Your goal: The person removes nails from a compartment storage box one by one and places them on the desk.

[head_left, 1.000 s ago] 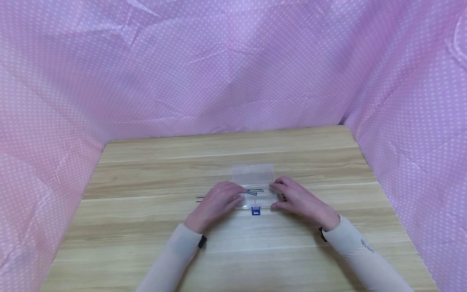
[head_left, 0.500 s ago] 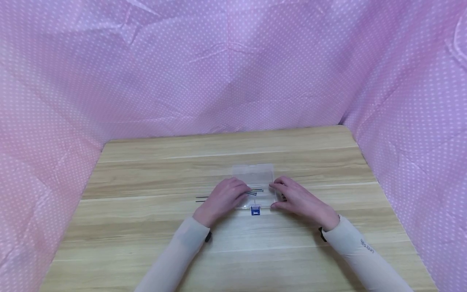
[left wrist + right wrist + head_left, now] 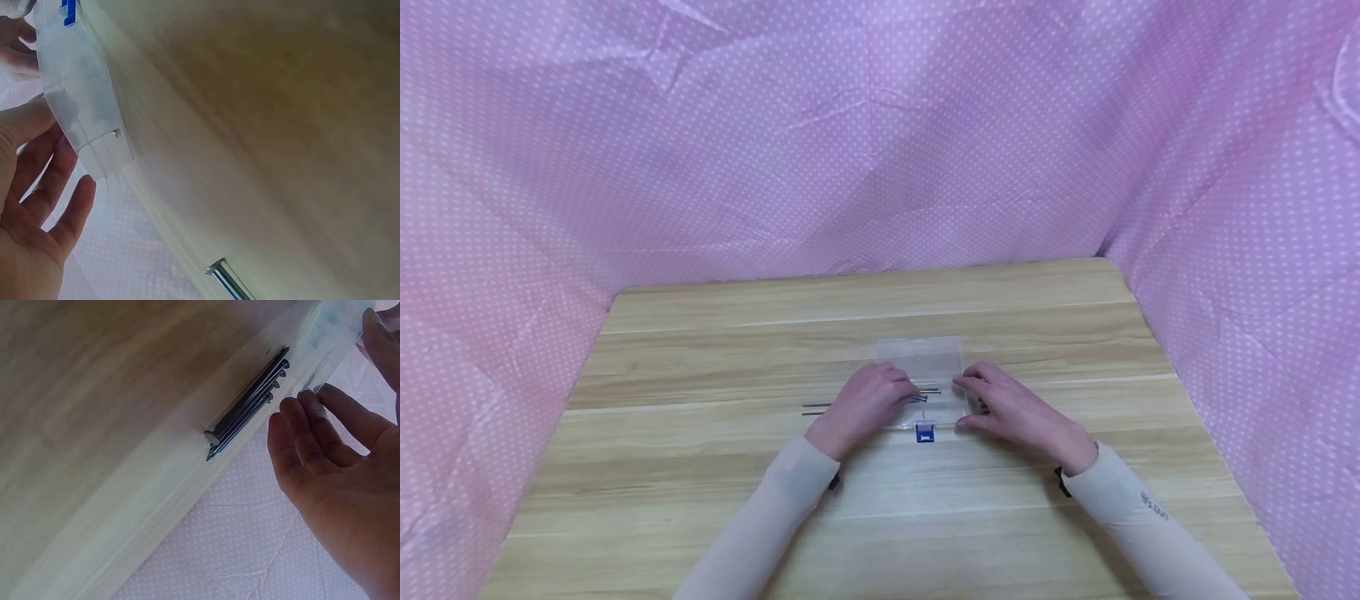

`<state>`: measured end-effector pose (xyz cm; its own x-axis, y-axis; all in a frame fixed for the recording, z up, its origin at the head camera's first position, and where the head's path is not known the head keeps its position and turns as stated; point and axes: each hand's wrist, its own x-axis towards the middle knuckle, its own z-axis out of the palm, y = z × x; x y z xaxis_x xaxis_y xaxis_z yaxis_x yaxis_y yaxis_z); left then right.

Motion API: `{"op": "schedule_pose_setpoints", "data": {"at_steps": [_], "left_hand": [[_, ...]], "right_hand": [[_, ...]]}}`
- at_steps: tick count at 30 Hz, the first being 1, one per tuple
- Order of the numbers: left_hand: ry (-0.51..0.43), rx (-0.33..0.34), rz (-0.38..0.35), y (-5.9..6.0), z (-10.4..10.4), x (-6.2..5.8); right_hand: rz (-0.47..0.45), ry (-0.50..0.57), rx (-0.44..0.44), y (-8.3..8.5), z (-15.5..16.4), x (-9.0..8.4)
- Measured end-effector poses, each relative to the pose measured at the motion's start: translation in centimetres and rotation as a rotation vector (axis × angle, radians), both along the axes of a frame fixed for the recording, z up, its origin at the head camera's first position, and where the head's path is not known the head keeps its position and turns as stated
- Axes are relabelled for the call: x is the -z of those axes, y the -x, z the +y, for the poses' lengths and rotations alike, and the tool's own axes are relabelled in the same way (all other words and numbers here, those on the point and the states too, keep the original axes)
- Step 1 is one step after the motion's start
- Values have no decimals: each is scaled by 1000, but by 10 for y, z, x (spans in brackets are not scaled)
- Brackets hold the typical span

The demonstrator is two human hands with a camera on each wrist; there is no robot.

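Here both relaxed hands, left (image 3: 867,406) and right (image 3: 1011,406), flank the clear box (image 3: 922,360); loose nails (image 3: 817,408) alongside.

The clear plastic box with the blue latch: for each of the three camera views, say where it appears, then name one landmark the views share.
Head view: the clear plastic box sits at the middle of the wooden table, between the left hand and the right hand.
Left wrist view: upper left, its blue latch at the top edge.
Right wrist view: upper right, by the fingertips.
Shared landmark: the wooden table.
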<state>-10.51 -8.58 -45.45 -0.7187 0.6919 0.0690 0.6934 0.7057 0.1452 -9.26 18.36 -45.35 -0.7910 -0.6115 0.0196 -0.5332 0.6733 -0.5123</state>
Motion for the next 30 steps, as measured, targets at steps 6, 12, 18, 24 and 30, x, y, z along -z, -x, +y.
{"op": "schedule_pose_setpoints", "data": {"at_steps": [6,12,18,24,30], "left_hand": [[19,28,41,4,4,0],[-27,51,105,8,3,2],[-18,51,135,12,4,4],[24,30,110,15,5,4],[39,22,64,18,6,3]], "right_hand": [[-1,-5,2,0,0,0],[-6,-2,2,1,0,-1],[-21,-2,2,1,0,-1],[-22,0,2,1,0,-1],[-27,3,12,1,0,0]]}}
